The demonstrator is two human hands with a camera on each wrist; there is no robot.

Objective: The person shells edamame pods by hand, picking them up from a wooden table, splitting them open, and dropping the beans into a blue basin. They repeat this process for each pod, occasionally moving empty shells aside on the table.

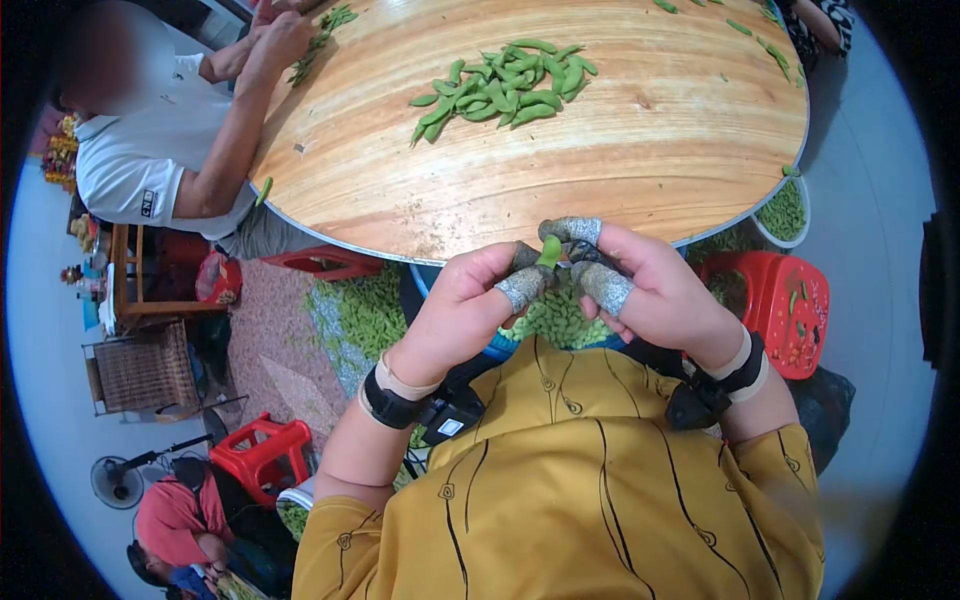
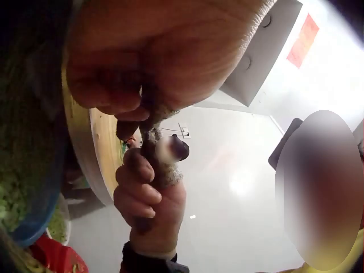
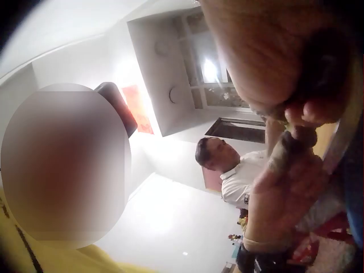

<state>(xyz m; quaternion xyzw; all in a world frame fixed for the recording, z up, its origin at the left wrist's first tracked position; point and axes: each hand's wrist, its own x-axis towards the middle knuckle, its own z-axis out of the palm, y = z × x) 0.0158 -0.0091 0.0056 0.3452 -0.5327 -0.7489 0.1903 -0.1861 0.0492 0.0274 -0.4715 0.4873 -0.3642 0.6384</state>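
In the head view a green pod stands between the two hands, above a basin of shelled green beans. My left hand pinches the pod's lower end between taped thumb and finger. My right hand, its thumb and finger wrapped in silvery tape, has its fingertips curled at the pod's other side. Both hands meet in the left wrist view, where the pod cannot be made out. In the right wrist view the fingertips are dark and partly hidden.
A pile of pods lies on the round wooden table. Across it, at the left, sits a person in a white shirt. Red stools flank my seat; more pods lie on the floor. Another person crouches at the lower left.
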